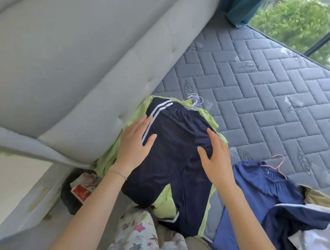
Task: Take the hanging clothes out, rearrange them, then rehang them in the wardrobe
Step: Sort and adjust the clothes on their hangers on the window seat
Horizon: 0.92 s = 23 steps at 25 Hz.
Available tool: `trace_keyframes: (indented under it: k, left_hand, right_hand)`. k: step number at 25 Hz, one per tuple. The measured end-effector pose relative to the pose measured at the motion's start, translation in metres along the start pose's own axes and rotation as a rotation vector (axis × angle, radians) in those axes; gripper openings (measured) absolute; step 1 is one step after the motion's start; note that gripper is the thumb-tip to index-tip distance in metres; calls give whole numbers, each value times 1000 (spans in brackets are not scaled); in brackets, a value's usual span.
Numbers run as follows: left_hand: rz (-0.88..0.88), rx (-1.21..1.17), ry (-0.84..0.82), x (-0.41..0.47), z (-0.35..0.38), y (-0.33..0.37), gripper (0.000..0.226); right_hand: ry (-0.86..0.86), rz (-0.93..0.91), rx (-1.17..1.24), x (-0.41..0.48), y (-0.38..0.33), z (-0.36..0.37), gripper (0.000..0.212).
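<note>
The navy pants (175,147) with white side stripes are lying flat on the mattress (271,86), at its near edge and close to the corner where it is meeting the headboard (75,48). The waistband is pointing away from the person and the legs are trailing over the near edge. The pants are resting on top of a lime-green garment (108,159), which is showing around them on both sides. A cluster of pale purple hanger hooks (195,100) is sticking out just past the waistband.

Both hands are lying open on the pants, fingers straight and spread, gripping nothing. The left hand (136,142) is pressing on the striped side nearest the headboard, with a thin bracelet (118,173) on its wrist. The right hand (217,159) is resting on the opposite side of the seat.

Further along the near edge, away from the headboard, a blue dress (257,186) is lying on a pink hanger (279,162). Beside it a navy and white jacket (305,218) is overlapping it, and a khaki garment (319,198) is peeking out behind.

A window (301,21) is running along the far edge of the mattress, with a teal curtain (238,3) hanging at the far corner. On the floor by the headboard, a white nightstand (2,187) is standing next to a dark bin (80,189) with red and white packaging in it.
</note>
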<state>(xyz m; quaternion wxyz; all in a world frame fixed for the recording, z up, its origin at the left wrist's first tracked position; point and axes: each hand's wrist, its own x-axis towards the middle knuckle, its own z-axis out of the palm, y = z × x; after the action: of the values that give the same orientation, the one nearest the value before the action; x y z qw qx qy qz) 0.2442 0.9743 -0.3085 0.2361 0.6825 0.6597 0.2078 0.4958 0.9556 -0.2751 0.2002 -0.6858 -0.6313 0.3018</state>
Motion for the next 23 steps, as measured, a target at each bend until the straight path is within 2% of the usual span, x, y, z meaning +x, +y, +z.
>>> trace_keyframes:
  k: [5, 11, 14, 17, 19, 23]
  left_hand:
    - [106, 22, -152, 70, 46, -33, 53]
    - [193, 68, -240, 159, 155, -89, 54]
    - [255, 153, -161, 210, 209, -119, 55]
    - [191, 155, -106, 256, 247, -134, 51]
    - [151, 165, -68, 273, 262, -140, 46]
    - [202, 265, 29, 282, 274, -148, 44]
  right_hand:
    - [75, 115, -3, 69, 11, 44, 59]
    - [60, 174, -41, 152, 101, 120, 58]
    - [97, 246, -1, 193, 155, 151, 56]
    - [167, 237, 26, 231, 189, 177, 54]
    - [146, 201, -71, 256, 207, 189, 55]
    - [92, 241, -267, 275, 230, 208, 58]
